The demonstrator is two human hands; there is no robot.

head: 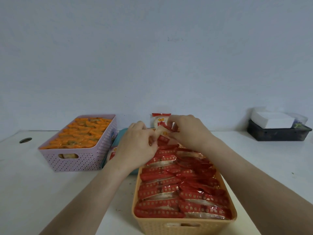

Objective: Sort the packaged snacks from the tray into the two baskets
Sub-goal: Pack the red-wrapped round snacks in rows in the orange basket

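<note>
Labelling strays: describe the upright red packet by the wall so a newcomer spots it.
Find the orange basket packed with red packets, nearest the camera. Follow it to its far end by the wall, just beyond the right hand. There the lone packet stands upright, face-on, while its neighbours lie overlapped in rows.

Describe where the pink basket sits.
In the head view the pink basket sits at the left on the table, beside the teal tray, left of the orange basket.

body: one person, two arms in view | left hand (137,144): bare, knuckles and back showed | right hand (188,131): bare, back showed | left forearm (94,189): bare, uncovered to the view's lower edge | right forearm (250,168): bare likewise | clothing: out of view
</note>
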